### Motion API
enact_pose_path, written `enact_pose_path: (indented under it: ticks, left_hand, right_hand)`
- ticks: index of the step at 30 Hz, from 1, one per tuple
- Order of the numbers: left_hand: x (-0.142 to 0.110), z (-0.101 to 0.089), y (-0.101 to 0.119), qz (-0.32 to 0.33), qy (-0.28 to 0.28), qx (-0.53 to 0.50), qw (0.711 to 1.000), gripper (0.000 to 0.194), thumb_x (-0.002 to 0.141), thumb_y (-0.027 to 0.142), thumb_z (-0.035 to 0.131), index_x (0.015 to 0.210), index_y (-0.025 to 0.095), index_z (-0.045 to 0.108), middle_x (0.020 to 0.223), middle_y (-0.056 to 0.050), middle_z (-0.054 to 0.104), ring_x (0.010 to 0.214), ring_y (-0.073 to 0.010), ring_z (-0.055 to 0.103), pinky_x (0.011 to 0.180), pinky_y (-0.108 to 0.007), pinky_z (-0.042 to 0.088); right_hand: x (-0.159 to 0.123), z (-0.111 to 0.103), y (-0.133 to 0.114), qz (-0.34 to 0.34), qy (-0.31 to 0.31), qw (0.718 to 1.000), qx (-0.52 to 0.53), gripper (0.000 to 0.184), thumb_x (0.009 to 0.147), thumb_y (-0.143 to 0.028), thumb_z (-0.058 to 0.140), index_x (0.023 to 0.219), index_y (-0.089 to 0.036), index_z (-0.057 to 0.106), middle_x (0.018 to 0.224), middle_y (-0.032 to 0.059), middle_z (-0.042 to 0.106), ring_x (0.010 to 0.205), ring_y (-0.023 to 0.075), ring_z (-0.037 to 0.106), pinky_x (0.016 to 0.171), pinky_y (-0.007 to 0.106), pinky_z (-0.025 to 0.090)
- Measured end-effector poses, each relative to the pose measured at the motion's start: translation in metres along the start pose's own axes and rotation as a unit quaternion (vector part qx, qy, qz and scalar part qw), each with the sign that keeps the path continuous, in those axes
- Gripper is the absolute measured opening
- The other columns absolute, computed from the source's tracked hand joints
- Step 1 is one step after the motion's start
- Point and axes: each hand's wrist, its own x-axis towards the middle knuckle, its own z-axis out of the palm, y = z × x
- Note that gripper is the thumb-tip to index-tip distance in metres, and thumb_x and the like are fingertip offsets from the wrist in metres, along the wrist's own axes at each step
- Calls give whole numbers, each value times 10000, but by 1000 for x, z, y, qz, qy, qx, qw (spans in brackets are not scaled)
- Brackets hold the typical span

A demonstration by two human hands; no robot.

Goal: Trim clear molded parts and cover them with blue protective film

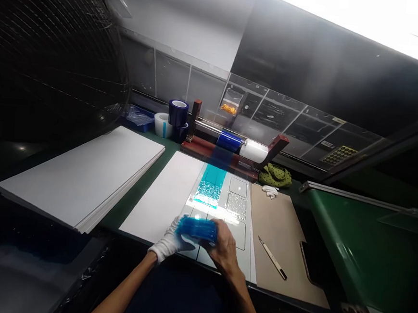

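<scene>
My gloved left grip (168,244) and bare right grip (226,249) press in from either side on a wad of blue film (198,229), squeezing it compact over a pale panel (237,236) on the counter (138,204). A craft knife (272,258) lies on a tan cutting mat (289,240), within easy reach of my right side; farther off, rolls of blue tape (178,113) are kept together at the counter's back.

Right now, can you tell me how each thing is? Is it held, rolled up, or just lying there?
Left hand: gloved, holding the crumpled blue film.
Right hand: bare, holding the film too.
Blue film roll: mounted on a rod.
Craft knife: lying on the tan board.
White cloth glove: crumpled.
White boards: stacked flat.
</scene>
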Motion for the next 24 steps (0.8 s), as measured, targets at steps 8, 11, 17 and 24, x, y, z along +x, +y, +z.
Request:
enact_pose_path:
  ticks: [8,11,17,24]
  left_hand:
    - [-9,-23,-13,-26,1,62,998,1203,424,25,707,1445,175,88,1474,-175,193,1377,-331,149,1127,-400,151]
    - [-15,-24,-9,-5,-29,8,1000,1197,482,121,752,1447,196,47,1484,-162,195,1379,-285,182,1122,-377,190]
    - [-4,-7,17,44,-116,-113,986,1067,503,292,834,1405,251,266,1333,-115,462,1170,-269,498,996,-383,410]
    - [15,16,11,25,-137,-160,977,712,498,233,835,1139,149,534,1060,-87,633,978,-257,599,927,-424,458]
  right_hand:
    - [16,37,-6,-1,-137,964,-227,460,671,-61,634,1104,-184,539,1051,97,615,959,257,572,803,373,434]
    - [17,25,6,24,-115,987,-106,442,678,-127,655,1099,-208,549,1049,72,628,945,260,587,782,371,451]
    - [12,-11,31,85,-85,950,289,508,672,-297,706,1148,-224,541,1189,75,593,1010,239,597,814,347,500]
    - [-22,14,69,135,-79,976,152,1021,634,-396,759,1452,-252,165,1506,140,226,1399,326,152,1073,527,272]
